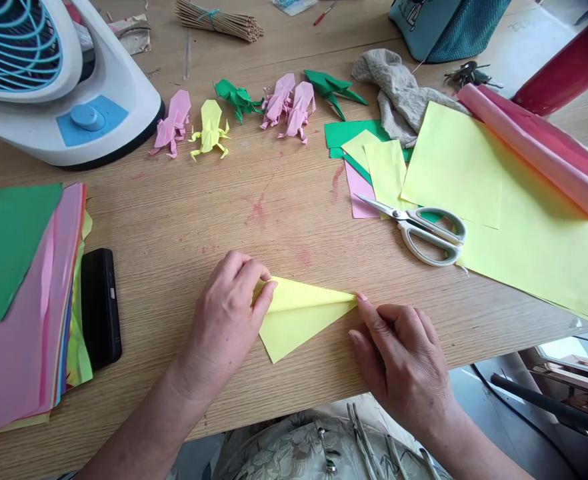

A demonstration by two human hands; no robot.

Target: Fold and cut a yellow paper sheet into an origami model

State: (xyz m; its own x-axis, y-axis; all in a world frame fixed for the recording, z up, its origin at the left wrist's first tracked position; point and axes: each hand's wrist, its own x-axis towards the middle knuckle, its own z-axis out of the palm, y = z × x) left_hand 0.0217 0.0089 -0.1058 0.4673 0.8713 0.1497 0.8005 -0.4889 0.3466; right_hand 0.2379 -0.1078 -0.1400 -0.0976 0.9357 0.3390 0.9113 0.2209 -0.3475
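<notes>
A yellow sheet of paper point(294, 323), folded to a long point on the right, lies on the wooden table in front of me. Its upper edge is folded over in a narrow flap. My left hand point(231, 313) pinches the paper's left end between thumb and fingers, covering that part. With the index fingertip, my right hand point(404, 353) presses on the pointed right end; its thumb is held apart and the other fingers are loosely bent. Beyond the paper, to the upper right, lie scissors point(424, 230) with pale grey handles, blades slightly apart.
Folded paper figures stand farther back, among them a yellow one point(210, 130) and a green one point(331, 90). A fan point(89, 120) is at upper left, above a coloured paper stack point(14, 373) and a black phone point(101, 307). Yellow sheets point(549, 260) cover the right side.
</notes>
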